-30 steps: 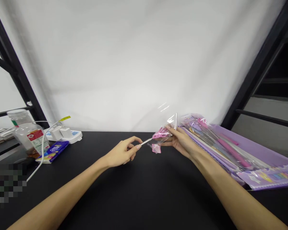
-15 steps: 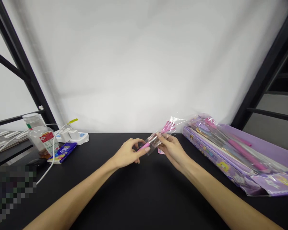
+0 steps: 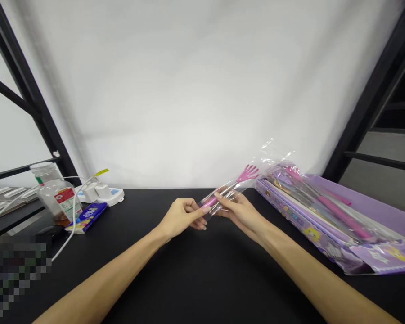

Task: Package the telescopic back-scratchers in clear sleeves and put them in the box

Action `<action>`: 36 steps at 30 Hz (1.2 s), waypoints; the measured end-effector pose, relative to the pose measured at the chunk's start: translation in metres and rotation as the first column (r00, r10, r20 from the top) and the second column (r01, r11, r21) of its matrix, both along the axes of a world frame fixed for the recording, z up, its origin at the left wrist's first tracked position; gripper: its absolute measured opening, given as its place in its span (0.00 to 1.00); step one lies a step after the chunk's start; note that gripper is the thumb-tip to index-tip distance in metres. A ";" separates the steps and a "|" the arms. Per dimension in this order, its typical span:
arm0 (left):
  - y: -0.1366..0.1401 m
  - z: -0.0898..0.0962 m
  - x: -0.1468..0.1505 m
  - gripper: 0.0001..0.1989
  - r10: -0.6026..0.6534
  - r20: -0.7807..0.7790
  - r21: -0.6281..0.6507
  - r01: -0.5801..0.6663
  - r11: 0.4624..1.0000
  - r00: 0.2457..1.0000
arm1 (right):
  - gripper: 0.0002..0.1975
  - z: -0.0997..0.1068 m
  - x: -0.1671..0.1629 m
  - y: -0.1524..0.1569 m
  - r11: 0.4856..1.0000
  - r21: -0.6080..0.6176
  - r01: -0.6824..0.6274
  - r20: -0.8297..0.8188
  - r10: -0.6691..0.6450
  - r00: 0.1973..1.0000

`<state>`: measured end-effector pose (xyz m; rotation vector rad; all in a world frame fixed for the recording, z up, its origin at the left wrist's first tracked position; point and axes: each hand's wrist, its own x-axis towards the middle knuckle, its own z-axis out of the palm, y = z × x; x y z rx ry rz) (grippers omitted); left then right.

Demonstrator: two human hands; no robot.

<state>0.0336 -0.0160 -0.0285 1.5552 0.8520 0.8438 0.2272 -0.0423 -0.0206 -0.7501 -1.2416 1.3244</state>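
Observation:
Between my hands is a pink hand-shaped back scratcher [image 3: 248,173] with a metal rod and a pink handle, inside a clear plastic sleeve [image 3: 269,155]. My left hand [image 3: 182,218] pinches the handle end through the plastic, thumb on top. My right hand [image 3: 241,211] is closed on the middle of the wrapped scratcher, its thumb lying along the rod. The scratcher tilts up to the right, its pink fingers pointing away from me. The loose end of the sleeve stretches toward the purple box [image 3: 290,218]. Some of my fingertips are hidden behind the plastic.
The purple box at the right holds several wrapped pink and metal items [image 3: 344,216]. At the left stand a clear jar [image 3: 56,193], a blue packet [image 3: 89,216] and a white power strip [image 3: 113,196] with plugs and a cable. A black frame flanks the white wall.
The scratcher has turned slightly, and its pink fingers now spread into clearer view farther right. More of the clear sleeve shows beyond them. My right hand has slid a little toward the handle.

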 end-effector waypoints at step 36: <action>-0.010 -0.002 0.001 0.18 -0.166 -0.161 0.234 0.201 0.951 0.973 | 0.17 0.007 0.017 0.008 0.985 0.014 0.175 0.013 -0.175 0.985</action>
